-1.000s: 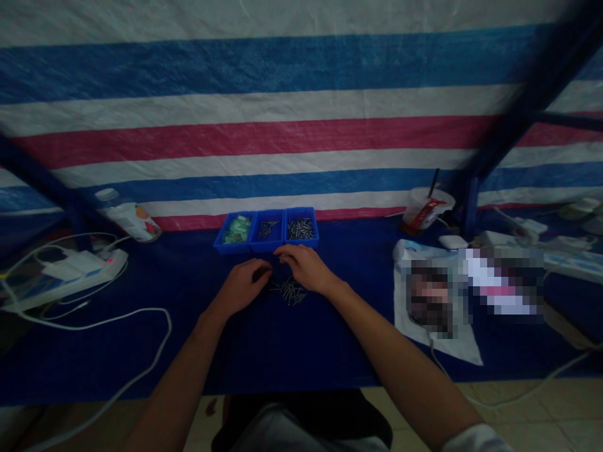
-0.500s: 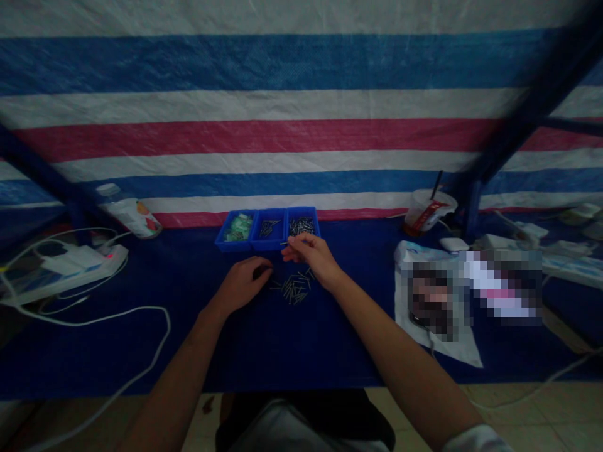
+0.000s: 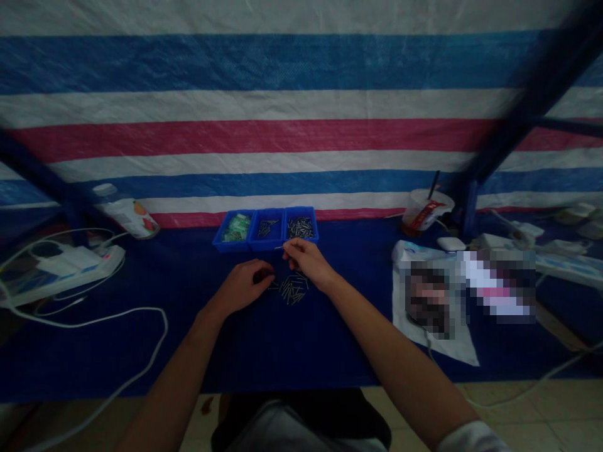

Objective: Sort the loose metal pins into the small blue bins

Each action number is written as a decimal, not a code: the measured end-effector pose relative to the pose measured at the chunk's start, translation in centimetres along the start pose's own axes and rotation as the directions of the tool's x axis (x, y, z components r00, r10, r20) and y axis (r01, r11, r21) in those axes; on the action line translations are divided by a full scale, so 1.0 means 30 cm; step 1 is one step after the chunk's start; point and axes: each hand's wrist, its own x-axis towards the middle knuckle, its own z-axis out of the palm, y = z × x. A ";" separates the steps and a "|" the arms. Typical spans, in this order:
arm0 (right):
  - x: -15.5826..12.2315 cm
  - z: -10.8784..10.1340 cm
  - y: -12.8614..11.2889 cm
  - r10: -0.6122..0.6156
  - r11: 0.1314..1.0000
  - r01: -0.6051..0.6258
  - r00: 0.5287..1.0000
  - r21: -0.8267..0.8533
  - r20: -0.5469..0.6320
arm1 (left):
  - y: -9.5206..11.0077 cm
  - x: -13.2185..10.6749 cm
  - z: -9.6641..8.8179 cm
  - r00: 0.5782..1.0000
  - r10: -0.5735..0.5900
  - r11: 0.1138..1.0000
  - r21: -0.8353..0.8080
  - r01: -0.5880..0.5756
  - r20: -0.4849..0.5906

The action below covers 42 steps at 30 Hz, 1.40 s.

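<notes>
The person's right hand is pinching a thin steel pin in a narrow grip between thumb and forefinger. The pin's long axis is running roughly left to right, with its tip pointing left, just beside the front corner of the middle blue plastic bin. The right bin is sitting just beyond the fingers, and its load of bright pins is showing a hard metallic glint. The left hand is resting curled on the counter, farther from the bins, and I cannot tell whether it is holding anything. A loose, crisscrossed heap of slender pins is lying on the navy woven cover just right of that hand and directly nearer than the right hand.
</notes>
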 end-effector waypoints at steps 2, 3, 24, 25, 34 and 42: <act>-0.001 -0.002 -0.006 0.023 0.999 -0.023 1.000 0.027 0.005 | 0.006 -0.001 0.001 1.000 0.017 1.000 0.023 -0.018 0.026; -0.001 -0.004 -0.009 0.037 0.998 -0.037 0.999 0.041 0.010 | 0.008 -0.002 0.002 0.999 0.030 0.999 0.038 -0.031 0.028; 0.019 -0.014 0.000 -0.204 0.858 0.107 0.969 -0.503 -0.141 | -0.002 0.006 0.018 0.995 0.083 0.994 0.069 -0.086 0.047; 0.002 -0.018 0.000 -0.244 0.783 0.143 0.966 -0.605 -0.087 | -0.004 0.007 0.021 0.995 0.089 0.993 0.069 -0.092 0.048; -0.076 -0.010 0.006 -0.158 0.303 0.420 0.907 -0.855 0.390 | 0.000 0.014 0.040 0.999 0.046 0.993 0.104 -0.046 0.002; -0.074 0.007 0.012 -0.168 0.271 0.444 0.895 -0.854 0.413 | -0.008 0.017 0.041 0.999 0.040 0.993 0.108 -0.039 0.000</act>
